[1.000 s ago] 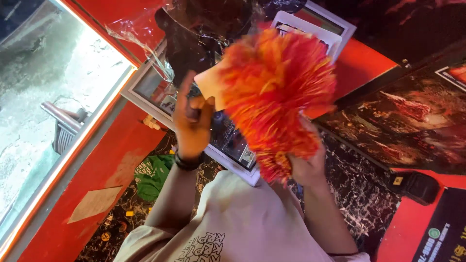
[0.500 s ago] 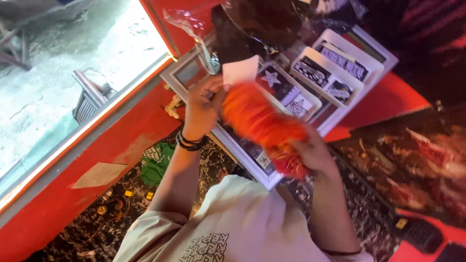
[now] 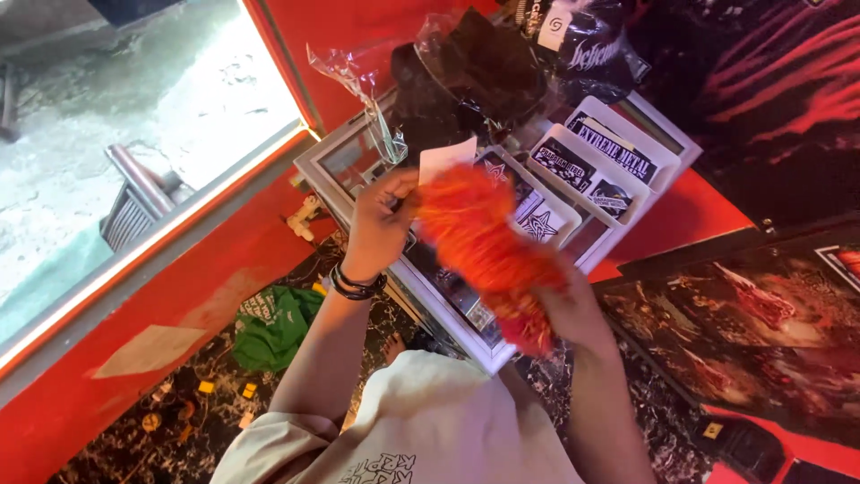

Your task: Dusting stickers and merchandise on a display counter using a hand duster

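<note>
While both hands grip it, an orange fringed bundle (image 3: 488,255) hangs over a glass display case (image 3: 358,148).
Left hand (image 3: 378,224) pinches its far end (by a white tag (image 3: 446,159)); right hand (image 3: 573,309) clasps the near end. Gathered, not yet put down, it runs diagonally, far-left to near-right.

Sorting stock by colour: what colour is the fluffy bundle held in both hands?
The fluffy bundle is bright orange with red streaks, seen best in the head view.
</note>
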